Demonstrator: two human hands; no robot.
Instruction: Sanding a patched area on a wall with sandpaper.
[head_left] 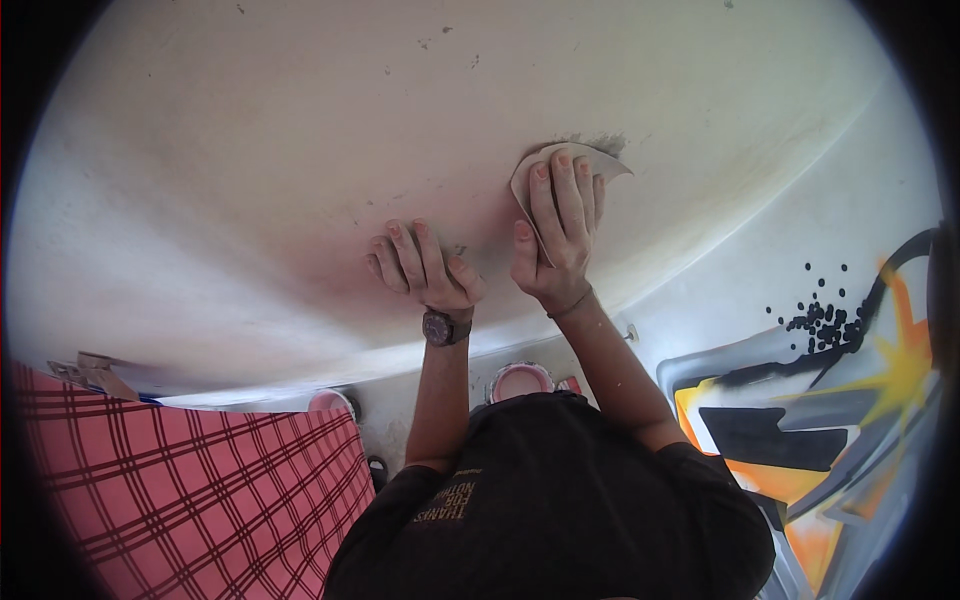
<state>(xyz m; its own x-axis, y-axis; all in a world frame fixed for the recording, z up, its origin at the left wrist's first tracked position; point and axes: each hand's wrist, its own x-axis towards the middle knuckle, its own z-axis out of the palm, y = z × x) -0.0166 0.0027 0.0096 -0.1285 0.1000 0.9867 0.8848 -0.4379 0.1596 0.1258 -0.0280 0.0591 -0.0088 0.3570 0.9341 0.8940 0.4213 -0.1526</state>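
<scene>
In front of me is a pale plastered wall [290,130] with small dark chips and scuffs. My right hand [562,225] presses a thin sheet of sandpaper [609,165] against it, fingers laid over the sheet. The sheet's edges curl around the fingers, and a grey rough patch [605,142] shows just above. Lower and to the left, my left hand [425,268] rests its fingertips on the wall, fingers apart and slightly bent, with nothing visible in it. A dark watch [440,328] is on the left wrist.
Below, a bucket [521,380] with pinkish contents stands near my body, and another bucket [331,402] sits farther left. A pink checked cloth [200,485] covers something at lower left. Small objects [100,374] lie at the far left. A painted mural [820,430] covers the right wall.
</scene>
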